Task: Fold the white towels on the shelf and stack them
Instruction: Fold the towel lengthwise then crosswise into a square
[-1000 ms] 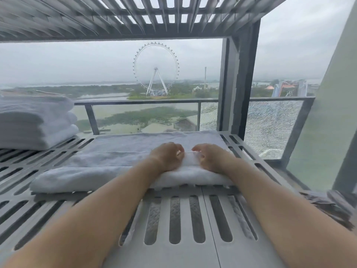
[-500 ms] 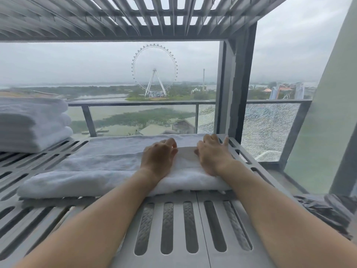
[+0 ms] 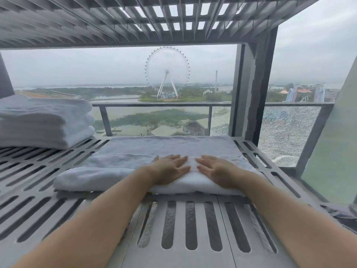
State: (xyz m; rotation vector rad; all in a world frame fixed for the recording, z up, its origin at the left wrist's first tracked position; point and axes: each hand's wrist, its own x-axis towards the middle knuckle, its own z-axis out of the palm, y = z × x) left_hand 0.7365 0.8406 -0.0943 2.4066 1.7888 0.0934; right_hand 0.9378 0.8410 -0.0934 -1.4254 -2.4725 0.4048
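Note:
A white towel (image 3: 119,161) lies folded lengthwise across the slotted grey shelf (image 3: 193,225), its thick folded edge toward me. My left hand (image 3: 170,168) and my right hand (image 3: 214,168) rest flat on its near right part, palms down, fingers stretched out, fingertips almost meeting. Neither hand grips anything. A stack of folded white towels (image 3: 42,122) sits at the shelf's back left.
A slatted grey shelf (image 3: 135,20) hangs close overhead. A dark upright post (image 3: 251,93) stands at the back right corner, with a glass balcony railing (image 3: 158,105) behind. Dark crumpled cloth (image 3: 342,215) lies low at the right edge.
Both hands went from curled fists on the towel's near fold to flat open palms pressing it down. The folded part now lies flatter.

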